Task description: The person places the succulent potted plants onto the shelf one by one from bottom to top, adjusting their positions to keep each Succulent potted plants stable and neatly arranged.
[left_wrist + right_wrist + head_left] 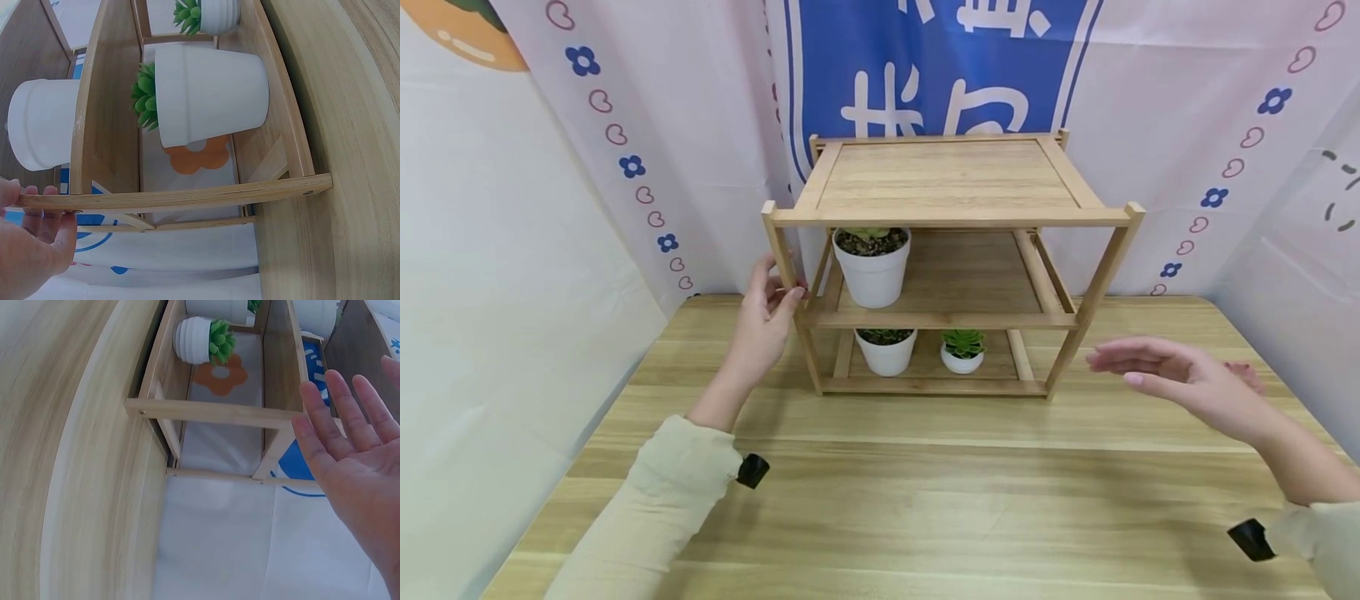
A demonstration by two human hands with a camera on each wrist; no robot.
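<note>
A three-tier wooden shelf rack (955, 218) stands on the table. My left hand (765, 312) grips its front left post, thumb in front and fingers behind, as the left wrist view also shows. Off the rack's right side, my right hand (1180, 379) is held in the air with straight fingers and nothing in it. On the middle tier sits a large white pot (874, 271) with a plant, its top partly hidden by the upper board. The bottom tier holds another white pot (889, 357) and a small ribbed white pot (192, 340) with a green succulent.
The wood-grain table (940, 500) extends in front of the rack. Behind hangs a pale cloth (715, 125) with a blue panel (940, 67) and white characters. A small reddish thing (1246, 375) lies partly behind my right hand.
</note>
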